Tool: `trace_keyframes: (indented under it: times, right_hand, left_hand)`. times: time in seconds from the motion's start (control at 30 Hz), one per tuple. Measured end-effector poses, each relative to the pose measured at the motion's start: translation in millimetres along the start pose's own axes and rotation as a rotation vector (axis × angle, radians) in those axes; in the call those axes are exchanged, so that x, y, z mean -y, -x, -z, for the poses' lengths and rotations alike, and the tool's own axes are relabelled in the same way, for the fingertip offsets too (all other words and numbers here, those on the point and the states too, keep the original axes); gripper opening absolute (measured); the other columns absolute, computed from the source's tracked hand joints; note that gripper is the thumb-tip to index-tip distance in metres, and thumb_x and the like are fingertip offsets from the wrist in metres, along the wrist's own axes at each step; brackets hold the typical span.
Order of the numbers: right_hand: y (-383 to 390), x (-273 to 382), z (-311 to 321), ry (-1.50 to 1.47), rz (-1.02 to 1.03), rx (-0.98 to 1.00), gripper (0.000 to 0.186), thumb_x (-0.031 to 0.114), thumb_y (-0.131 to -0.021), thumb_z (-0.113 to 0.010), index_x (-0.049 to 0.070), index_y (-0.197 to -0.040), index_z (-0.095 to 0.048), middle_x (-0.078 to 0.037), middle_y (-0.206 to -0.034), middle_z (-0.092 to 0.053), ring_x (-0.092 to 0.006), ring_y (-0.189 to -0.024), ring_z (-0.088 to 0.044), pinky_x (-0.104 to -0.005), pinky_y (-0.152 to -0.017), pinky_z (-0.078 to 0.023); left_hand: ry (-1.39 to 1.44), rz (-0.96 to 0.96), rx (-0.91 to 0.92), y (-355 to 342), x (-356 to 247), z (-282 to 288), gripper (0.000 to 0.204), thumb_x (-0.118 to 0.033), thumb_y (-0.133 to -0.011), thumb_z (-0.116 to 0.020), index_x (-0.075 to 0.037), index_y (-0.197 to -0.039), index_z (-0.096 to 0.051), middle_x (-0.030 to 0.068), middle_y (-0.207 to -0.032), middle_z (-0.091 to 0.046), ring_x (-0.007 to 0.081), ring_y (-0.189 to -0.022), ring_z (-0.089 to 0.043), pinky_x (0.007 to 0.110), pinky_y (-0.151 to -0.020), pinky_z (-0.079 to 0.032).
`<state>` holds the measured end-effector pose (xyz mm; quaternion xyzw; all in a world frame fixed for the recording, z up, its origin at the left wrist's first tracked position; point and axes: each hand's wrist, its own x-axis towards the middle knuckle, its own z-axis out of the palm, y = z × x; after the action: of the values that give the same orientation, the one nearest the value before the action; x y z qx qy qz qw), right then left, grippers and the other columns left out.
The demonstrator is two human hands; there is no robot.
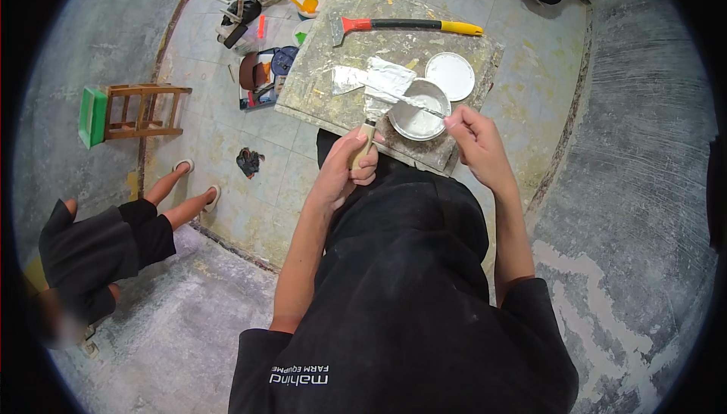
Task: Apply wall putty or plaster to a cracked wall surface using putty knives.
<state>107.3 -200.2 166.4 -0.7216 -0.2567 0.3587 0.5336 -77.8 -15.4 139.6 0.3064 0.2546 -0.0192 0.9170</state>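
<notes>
Stained board (318,58) beneath scraper (376,107) (grey walls (628,172))

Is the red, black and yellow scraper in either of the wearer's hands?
No, the scraper lies on the stained work surface, apart from the left hand and right hand.

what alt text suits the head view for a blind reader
The left hand grips a pale-handled putty knife coated with white paste, while the right hand holds a white-smeared tool across an open tub. A white lid and long-handled scraper lie on a stained board.
</notes>
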Motion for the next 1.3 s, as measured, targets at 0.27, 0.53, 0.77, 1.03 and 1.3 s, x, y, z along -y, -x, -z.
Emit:
trace_keyframes:
  times: [0.27,0.53,0.77,1.03,1.3]
  right_hand:
    - [-7.2,-12.6,-8.0,0.158,0.075,0.001,0.039,0.026,-0.102,-0.057,0.002,-0.071,-0.057,0.006,-0.063,-0.047,-0.0041,-0.058,-0.034,-0.0265,-0.052,-0.028]
    - [-15.3,-12.3,-15.7,0.077,-0.088,0.096,0.058,0.038,-0.103,-0.052,0.000,-0.059,-0.055,0.001,-0.049,-0.040,-0.0080,-0.051,-0.038,-0.0311,-0.048,-0.031]
    - [-22.7,-13.2,-37.7,0.109,0.044,-0.064,0.051,0.035,-0.101,-0.058,0.000,-0.064,-0.056,0.002,-0.052,-0.043,-0.0051,-0.052,-0.036,-0.0289,-0.047,-0.027]
    - [-19.7,-2.9,-49.5,0.286,0.168,-0.215,0.029,0.021,-0.093,-0.070,-0.003,-0.078,-0.064,-0.017,-0.054,-0.050,-0.0231,-0.045,-0.045,-0.0361,-0.047,-0.036]
    - [-10.8,14.4,-39.8,0.471,0.177,-0.194,0.028,0.022,-0.093,-0.069,0.000,-0.076,-0.066,-0.020,-0.058,-0.057,-0.0377,-0.053,-0.059,-0.0419,-0.050,-0.043]
  left_hand:
    - [-0.031,0.012,0.040,1.9,-0.8,-9.6,0.028,-0.029,-0.107,-0.042,-0.004,-0.115,-0.053,-0.0036,-0.070,-0.040,0.0014,-0.049,-0.029,0.019,-0.046,-0.025]
    - [-0.058,0.001,0.030,-1.9,-3.8,-10.8,0.029,-0.029,-0.107,-0.042,-0.004,-0.117,-0.053,-0.0034,-0.070,-0.041,0.0020,-0.051,-0.031,0.020,-0.047,-0.026]
    - [-0.113,0.004,0.038,-5.0,-2.7,-11.3,0.031,-0.031,-0.106,-0.046,-0.004,-0.119,-0.056,-0.0049,-0.071,-0.043,0.0014,-0.053,-0.032,0.019,-0.048,-0.025]
    - [-0.111,0.067,0.033,-7.9,-3.5,-8.7,0.030,-0.030,-0.106,-0.046,-0.004,-0.118,-0.057,-0.0069,-0.069,-0.041,0.0014,-0.053,-0.030,0.019,-0.048,-0.024]
    - [-0.169,0.005,-0.119,-8.1,-2.9,-0.4,0.027,-0.031,-0.107,-0.048,-0.005,-0.110,-0.057,-0.0064,-0.069,-0.039,0.0016,-0.053,-0.029,0.020,-0.048,-0.023]
